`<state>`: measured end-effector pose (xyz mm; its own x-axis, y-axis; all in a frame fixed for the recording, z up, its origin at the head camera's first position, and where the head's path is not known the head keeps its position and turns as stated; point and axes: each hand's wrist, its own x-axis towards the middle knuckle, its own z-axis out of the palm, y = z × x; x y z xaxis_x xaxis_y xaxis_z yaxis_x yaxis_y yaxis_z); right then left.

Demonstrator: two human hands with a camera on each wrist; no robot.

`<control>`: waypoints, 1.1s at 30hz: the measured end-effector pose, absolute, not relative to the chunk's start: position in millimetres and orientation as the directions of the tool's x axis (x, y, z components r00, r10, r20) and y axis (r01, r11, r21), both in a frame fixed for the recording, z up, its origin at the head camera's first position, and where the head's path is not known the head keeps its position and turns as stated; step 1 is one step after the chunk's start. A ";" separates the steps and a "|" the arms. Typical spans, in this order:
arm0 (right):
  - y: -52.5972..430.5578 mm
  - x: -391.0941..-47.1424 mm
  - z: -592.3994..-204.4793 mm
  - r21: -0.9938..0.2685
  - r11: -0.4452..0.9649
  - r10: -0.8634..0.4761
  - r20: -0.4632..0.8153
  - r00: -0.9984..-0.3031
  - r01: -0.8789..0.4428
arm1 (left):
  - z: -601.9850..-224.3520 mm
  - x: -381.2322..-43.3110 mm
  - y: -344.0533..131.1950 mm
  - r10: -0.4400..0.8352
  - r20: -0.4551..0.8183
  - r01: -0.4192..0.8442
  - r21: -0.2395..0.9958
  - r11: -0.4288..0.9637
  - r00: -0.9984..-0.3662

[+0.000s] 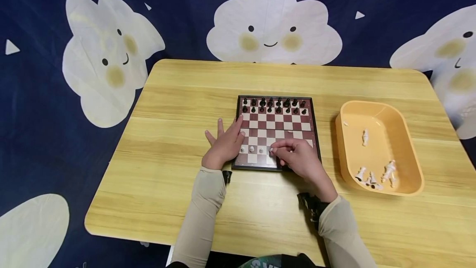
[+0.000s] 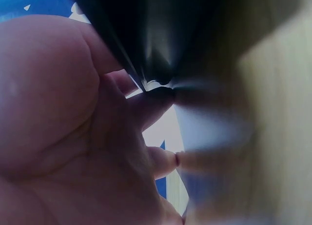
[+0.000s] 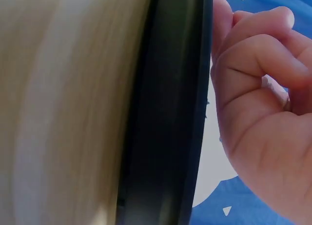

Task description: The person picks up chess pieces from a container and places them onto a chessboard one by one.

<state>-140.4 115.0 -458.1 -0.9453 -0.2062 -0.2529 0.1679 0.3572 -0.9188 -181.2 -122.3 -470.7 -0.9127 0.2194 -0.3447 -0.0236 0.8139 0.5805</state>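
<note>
A checkered chessboard (image 1: 256, 159) with a black rim lies on the table. My left hand (image 1: 224, 146) rests at its left edge, fingers spread, with the thumb side over the board. In the left wrist view, the palm and fingers (image 2: 161, 161) show beside the board's dark side. Between thumb and index finger, my right hand (image 1: 301, 158) pinches a white pawn (image 1: 271, 150) over the near rows. White pawns (image 1: 251, 149) stand in a line to its left. Black chess pieces (image 1: 270, 102) fill the two far rows. In the right wrist view, curled fingers (image 3: 258, 64) appear beyond the black board edge.
An orange bin (image 1: 418, 177) stands right of the board, with several white chess pieces (image 1: 388, 171) lying in it. Under everything is a wooden table (image 1: 178, 106). Behind it hangs a dark blue cloth (image 1: 178, 20) with cloud faces.
</note>
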 end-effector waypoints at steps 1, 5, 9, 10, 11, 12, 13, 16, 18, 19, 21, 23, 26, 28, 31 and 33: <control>114.7 -140.8 -458.0 -0.917 0.360 -0.209 -0.256 -0.944 0.169 | -470.5 -181.2 -122.3 0.219 -0.344 -0.023 0.580 0.814 -0.913; 113.2 -141.9 -458.1 -0.911 0.373 -0.208 -0.267 -0.941 0.176 | -469.3 -180.6 -122.4 0.220 -0.343 -0.023 0.582 0.813 -0.913; 112.6 -142.7 -458.5 -0.907 0.380 -0.206 -0.275 -0.939 0.182 | -468.9 -180.2 -122.5 0.218 -0.345 -0.028 0.585 0.811 -0.913; 112.4 -142.9 -458.6 -0.907 0.380 -0.206 -0.276 -0.939 0.183 | -469.0 -180.2 -122.5 0.217 -0.346 -0.029 0.585 0.811 -0.913; 112.4 -143.1 -458.7 -0.907 0.380 -0.208 -0.277 -0.938 0.183 | -469.1 -180.3 -122.4 0.216 -0.346 -0.030 0.585 0.811 -0.913; 112.3 -143.4 -458.6 -0.907 0.378 -0.208 -0.280 -0.937 0.186 | -469.2 -180.5 -122.3 0.216 -0.345 -0.029 0.584 0.811 -0.913; 112.1 -143.5 -458.4 -0.907 0.377 -0.211 -0.281 -0.936 0.187 | -469.3 -180.7 -122.2 0.216 -0.345 -0.029 0.584 0.811 -0.913; 111.8 -144.1 -458.7 -0.909 0.370 -0.216 -0.284 -0.934 0.191 | -470.0 -181.0 -122.3 0.218 -0.343 -0.026 0.585 0.810 -0.914; 111.9 -144.5 -459.0 -0.910 0.365 -0.218 -0.288 -0.932 0.196 | -470.7 -181.0 -122.5 0.220 -0.341 -0.023 0.585 0.811 -0.914; 112.3 -144.6 -458.7 -0.910 0.365 -0.221 -0.289 -0.931 0.196 | -470.7 -181.0 -122.5 0.221 -0.340 -0.022 0.585 0.811 -0.914; 114.9 -144.4 -457.5 -0.908 0.368 -0.227 -0.298 -0.927 0.201 | -470.8 -180.9 -122.3 0.221 -0.339 -0.021 0.585 0.811 -0.915; 120.4 -143.6 -455.4 -0.914 0.343 -0.234 -0.308 -0.922 0.219 | -471.2 -180.5 -121.9 0.221 -0.340 -0.022 0.585 0.810 -0.914; 133.2 -142.1 -451.0 -0.940 0.175 -0.264 -0.331 -0.906 0.292 | -471.4 -180.1 -121.2 0.222 -0.342 -0.025 0.590 0.807 -0.913; 143.0 -141.3 -448.7 -0.931 -0.051 -0.317 -0.327 -0.890 0.360 | -471.2 -180.0 -121.2 0.221 -0.341 -0.025 0.590 0.807 -0.914; 155.7 -141.2 -448.4 -0.781 -0.430 -0.443 -0.255 -0.859 0.453 | -470.7 -180.1 -121.8 0.217 -0.339 -0.025 0.586 0.810 -0.915; 162.2 -141.1 -449.5 -0.624 -0.597 -0.528 -0.169 -0.833 0.505 | -470.2 -180.2 -122.2 0.218 -0.337 -0.024 0.588 0.809 -0.916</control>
